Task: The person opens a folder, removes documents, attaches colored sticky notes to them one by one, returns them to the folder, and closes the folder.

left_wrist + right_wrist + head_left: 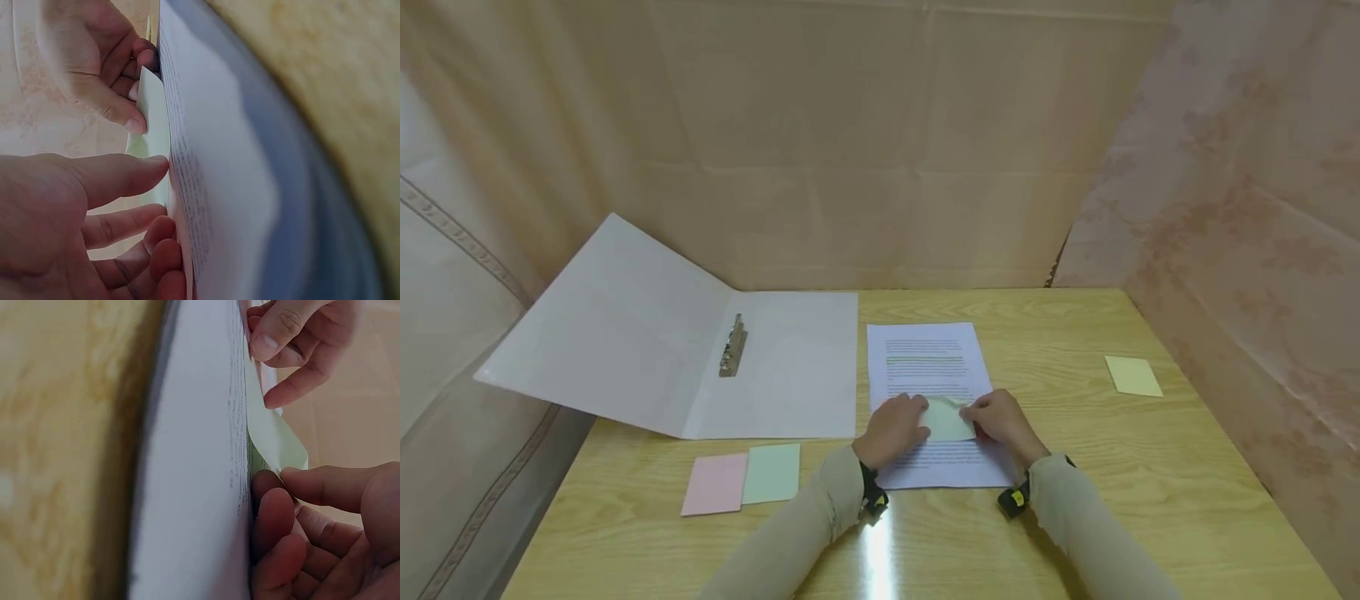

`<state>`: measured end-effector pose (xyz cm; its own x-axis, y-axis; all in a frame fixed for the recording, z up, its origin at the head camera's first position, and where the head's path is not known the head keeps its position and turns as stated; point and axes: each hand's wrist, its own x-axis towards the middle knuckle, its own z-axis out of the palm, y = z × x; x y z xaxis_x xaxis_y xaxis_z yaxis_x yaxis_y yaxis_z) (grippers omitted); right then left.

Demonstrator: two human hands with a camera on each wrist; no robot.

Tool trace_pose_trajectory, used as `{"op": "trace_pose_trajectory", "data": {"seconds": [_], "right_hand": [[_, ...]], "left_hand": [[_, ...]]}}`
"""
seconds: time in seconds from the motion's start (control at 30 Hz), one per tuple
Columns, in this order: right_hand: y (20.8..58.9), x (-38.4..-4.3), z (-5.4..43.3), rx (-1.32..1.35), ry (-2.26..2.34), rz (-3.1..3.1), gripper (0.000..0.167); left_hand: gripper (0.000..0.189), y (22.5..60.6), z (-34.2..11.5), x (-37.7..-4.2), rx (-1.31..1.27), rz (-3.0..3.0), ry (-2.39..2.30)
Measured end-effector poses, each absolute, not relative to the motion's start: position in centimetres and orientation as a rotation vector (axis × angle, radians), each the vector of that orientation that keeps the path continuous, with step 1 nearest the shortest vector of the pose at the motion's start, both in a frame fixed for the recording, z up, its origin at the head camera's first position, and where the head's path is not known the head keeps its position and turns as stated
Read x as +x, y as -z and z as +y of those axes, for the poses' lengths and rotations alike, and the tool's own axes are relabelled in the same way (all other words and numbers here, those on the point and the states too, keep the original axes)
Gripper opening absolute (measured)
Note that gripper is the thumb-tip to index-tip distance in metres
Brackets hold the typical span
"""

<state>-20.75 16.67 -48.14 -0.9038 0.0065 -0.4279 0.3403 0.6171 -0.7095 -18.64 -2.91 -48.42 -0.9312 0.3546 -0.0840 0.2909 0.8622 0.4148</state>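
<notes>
A pale green sticky note (947, 422) lies across the lower half of a printed sheet (917, 472), its right part lifted and bent. My right hand (1007, 425) pinches that raised edge between thumb and index finger; its other fingers curl beside the paper in the right wrist view. At the opposite end, the left hand (891, 431) rests thumb and index fingertips, spread apart, on the note's left side. The left thumb (128, 175) is straight, and the remaining fingers bend against the page. Green highlighted lines (925, 361) cross the upper text.
A white binder (797, 367) stands open at left, its metal clip (733, 346) near the spine. In front of it lie a pink note pad (715, 485) and a light green one (772, 473). A yellow sticky note (1133, 377) is at far right. Fabric hangs behind the wooden table (940, 550).
</notes>
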Motion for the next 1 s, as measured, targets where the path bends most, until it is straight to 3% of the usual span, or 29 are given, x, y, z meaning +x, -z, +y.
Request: {"op": "trace_pose_trajectory", "data": {"seconds": [0.5,0.7,0.9,1.0], "right_hand": [[47.7,-20.7,16.2,0.008,0.802,2.724,0.017],[47.8,-20.5,15.2,-0.379,0.647,2.843,0.005],[48.2,-19.9,14.2,-0.855,0.507,2.930,0.016],[48.1,-19.6,13.7,-0.958,0.436,2.953,0.023]], "left_hand": [[0.052,48.1,-3.1,-18.7,0.519,2.803,-0.578],[0.054,48.0,-2.9,-19.0,0.547,2.795,-0.507],[0.055,48.0,-2.8,-19.2,0.601,2.818,-0.416],[0.056,48.0,-2.8,-19.3,0.610,2.821,-0.399]]}}
